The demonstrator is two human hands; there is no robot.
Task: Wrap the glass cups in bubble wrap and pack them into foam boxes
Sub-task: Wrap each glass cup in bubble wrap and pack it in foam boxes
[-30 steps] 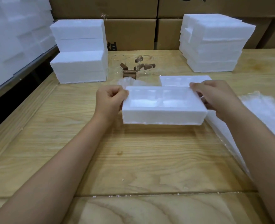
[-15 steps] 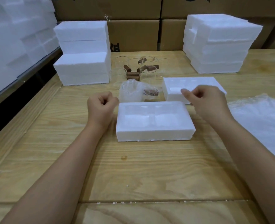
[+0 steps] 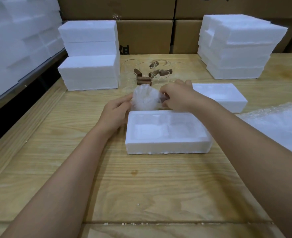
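One bubble-wrapped glass cup [image 3: 145,98]: we grip it between left hand [image 3: 117,111] and right hand [image 3: 177,97], pinching its wrap shut; open foam box [image 3: 167,146] just short of both hands, presumably to receive it.

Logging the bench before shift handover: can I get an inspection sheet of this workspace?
Surface: pale wooden table, scattered white foam crumbs.
Job's things: bubble-wrapped glass cup just behind open white foam box, recesses holding nothing; second white foam tray right of it; clear unwrapped glass cups farther back; clear bubble wrap sheets at right.
Clutter: nothing seen.
Hands: left hand and right hand both grip the wrapped cup.
Cables: nothing seen.
Surroundings: stacked white foam boxes, brown cardboard cartons.
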